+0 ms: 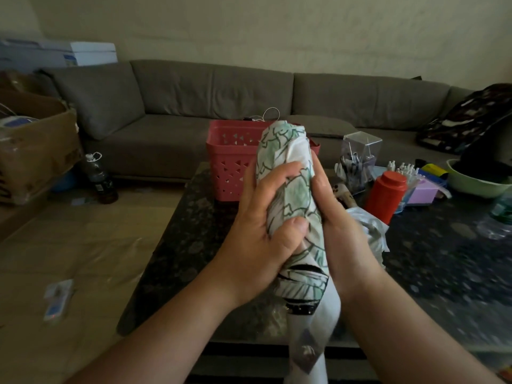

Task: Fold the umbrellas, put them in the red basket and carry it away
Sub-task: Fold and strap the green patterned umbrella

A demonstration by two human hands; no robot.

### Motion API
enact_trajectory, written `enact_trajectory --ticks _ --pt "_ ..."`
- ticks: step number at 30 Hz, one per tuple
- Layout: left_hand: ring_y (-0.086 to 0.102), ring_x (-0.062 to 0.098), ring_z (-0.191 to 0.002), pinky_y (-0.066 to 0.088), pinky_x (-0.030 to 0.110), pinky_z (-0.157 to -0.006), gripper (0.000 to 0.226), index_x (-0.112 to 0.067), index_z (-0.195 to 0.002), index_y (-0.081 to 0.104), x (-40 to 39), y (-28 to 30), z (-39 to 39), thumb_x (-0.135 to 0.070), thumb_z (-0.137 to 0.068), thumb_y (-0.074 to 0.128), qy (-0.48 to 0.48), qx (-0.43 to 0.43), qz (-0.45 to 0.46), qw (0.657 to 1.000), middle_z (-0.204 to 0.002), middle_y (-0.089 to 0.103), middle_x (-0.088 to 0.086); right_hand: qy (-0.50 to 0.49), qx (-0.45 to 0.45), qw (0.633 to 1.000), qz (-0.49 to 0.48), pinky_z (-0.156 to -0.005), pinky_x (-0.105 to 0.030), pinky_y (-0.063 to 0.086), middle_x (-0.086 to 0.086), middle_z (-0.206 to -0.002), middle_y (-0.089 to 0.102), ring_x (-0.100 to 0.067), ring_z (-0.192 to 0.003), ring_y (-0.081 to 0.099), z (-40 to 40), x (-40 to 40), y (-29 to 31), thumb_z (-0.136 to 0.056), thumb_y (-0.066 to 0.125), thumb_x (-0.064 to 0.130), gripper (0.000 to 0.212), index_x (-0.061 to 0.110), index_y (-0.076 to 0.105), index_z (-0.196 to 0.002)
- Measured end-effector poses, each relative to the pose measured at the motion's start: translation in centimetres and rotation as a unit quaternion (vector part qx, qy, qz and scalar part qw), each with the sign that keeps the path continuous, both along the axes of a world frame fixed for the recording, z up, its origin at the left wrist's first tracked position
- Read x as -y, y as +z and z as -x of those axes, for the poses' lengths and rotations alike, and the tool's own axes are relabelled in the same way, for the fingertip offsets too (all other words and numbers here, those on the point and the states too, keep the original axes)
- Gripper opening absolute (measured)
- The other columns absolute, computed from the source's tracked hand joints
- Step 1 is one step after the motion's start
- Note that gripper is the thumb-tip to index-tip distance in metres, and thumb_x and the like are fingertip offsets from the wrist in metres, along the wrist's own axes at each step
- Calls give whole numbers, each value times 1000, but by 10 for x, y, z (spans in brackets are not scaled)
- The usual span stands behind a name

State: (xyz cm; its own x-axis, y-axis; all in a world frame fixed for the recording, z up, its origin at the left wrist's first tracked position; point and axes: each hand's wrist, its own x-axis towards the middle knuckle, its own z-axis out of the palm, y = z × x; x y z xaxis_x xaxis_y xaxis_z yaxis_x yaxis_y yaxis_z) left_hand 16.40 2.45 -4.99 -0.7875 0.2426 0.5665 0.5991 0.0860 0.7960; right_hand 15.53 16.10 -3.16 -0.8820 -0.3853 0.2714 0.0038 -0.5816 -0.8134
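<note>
A collapsed white umbrella with a green leaf print (291,173) stands nearly upright in front of me, its handle end pointing down toward the bottom edge. My left hand (263,225) grips its bunched fabric from the left, thumb across the front. My right hand (336,225) wraps the umbrella from the right side, its fingers hidden behind the fabric. The red basket (230,162) sits on the dark table (194,245) behind the umbrella. A second, grey bundle of fabric (371,231) lies on the table beside my right wrist.
On the table's right stand a red bottle (386,194), a clear holder of pens (358,159), a purple box (424,192) and a green bowl (476,181). A grey sofa (221,95) runs behind. At left a cardboard box (36,151) and a dark bottle (101,176) stand on the floor.
</note>
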Motion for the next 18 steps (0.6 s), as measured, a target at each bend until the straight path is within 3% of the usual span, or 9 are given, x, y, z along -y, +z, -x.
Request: enact_trajectory --ticks 2,4,7,10,12,15,18 --pt "31 8 -156 32 46 -127 67 -46 -155 37 1 1 -3 -26 -93 53 -78 62 -31 995 -169 27 -12 -66 -22 997 -17 -103 -34 56 -2 -144 66 -19 -133 64 0 0 1 -102 46 30 58 33 38 -159" --pt "33 2 -153 32 41 -126 72 -48 -157 32 3 2 -4 -15 -94 45 -105 95 -31 989 -168 28 -18 -98 -48 993 -54 -91 -27 59 2 -135 72 -15 -125 69 1 1 3 -99 47 28 60 32 38 -159" --pt "32 0 -153 30 39 -127 74 -52 -154 32 7 4 0 -15 -92 43 -97 103 -17 990 -169 26 -17 -97 -43 990 -97 -106 -35 55 4 -143 67 -15 -130 65 0 -1 0 -104 46 37 57 41 34 -159" --pt "23 10 -159 26 49 -129 73 -51 -158 25 9 0 2 -33 -90 45 -60 98 38 993 -174 20 -10 -92 -51 982 -158 -117 -47 45 1 -150 61 -18 -136 61 -1 -2 -3 -104 44 47 57 42 34 -159" --pt "22 12 -160 26 51 -128 75 -43 -163 18 9 -5 2 -44 -92 40 -19 86 74 993 -174 22 -11 -91 -65 975 -192 -114 -43 50 3 -147 63 -16 -133 63 2 -4 -4 -104 41 48 53 41 38 -157" --pt "26 13 -159 30 52 -127 77 -35 -164 22 10 -5 3 -48 -90 38 16 79 89 993 -173 26 -8 -101 -90 967 -215 -116 -40 47 5 -151 59 -12 -136 59 3 -3 -3 -104 40 46 56 41 34 -160" --pt "31 18 -157 34 55 -124 68 -42 -156 29 10 2 1 -46 -89 35 38 77 92 992 -171 30 -3 -99 -104 966 -215 -118 -41 46 8 -151 60 -11 -137 59 3 -2 1 -105 41 40 57 39 32 -161"
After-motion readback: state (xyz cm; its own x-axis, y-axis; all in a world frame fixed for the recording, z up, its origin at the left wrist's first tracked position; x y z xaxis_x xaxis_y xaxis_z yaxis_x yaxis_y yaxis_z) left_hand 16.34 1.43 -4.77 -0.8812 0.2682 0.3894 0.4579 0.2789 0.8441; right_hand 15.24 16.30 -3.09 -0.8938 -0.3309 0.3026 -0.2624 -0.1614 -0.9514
